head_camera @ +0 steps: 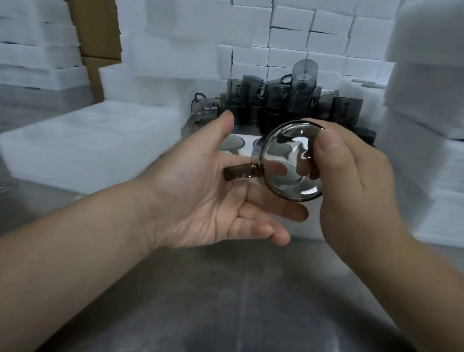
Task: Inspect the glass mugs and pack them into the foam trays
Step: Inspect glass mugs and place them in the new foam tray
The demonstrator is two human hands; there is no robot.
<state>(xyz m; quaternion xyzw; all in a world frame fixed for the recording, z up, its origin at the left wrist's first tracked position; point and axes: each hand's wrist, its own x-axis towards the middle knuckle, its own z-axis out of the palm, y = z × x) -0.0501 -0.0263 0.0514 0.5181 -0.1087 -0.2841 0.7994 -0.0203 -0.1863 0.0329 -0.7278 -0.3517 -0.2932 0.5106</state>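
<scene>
- Where the metal worktop (233, 325) lies nearest us, we see both forearms reaching forward above it.
- The left hand (210, 193) is spread palm up, fingers relaxed, and grips nothing.
- The right hand (351, 186) holds the glass mug (292, 163) by its wall. The thumb is on the upper side and the fingers are curled behind, showing through the glass.
- The mug is held in the air between the hands. Its long axis points roughly toward us, so one round end faces us; we cannot tell whether it is rim or base.
- The handle (240, 172) projects left, away from the grip and over the left palm; we cannot confirm contact.
- We judge the left hand nearer to take the handle, and the mug must turn upright before seating.
- Just beyond lies the foam tray (95, 144), with a seated mug (231, 143) in one pocket.
- Farther back stand the pile of dark mugs (288, 103) and the foam stacks (452, 147).
</scene>
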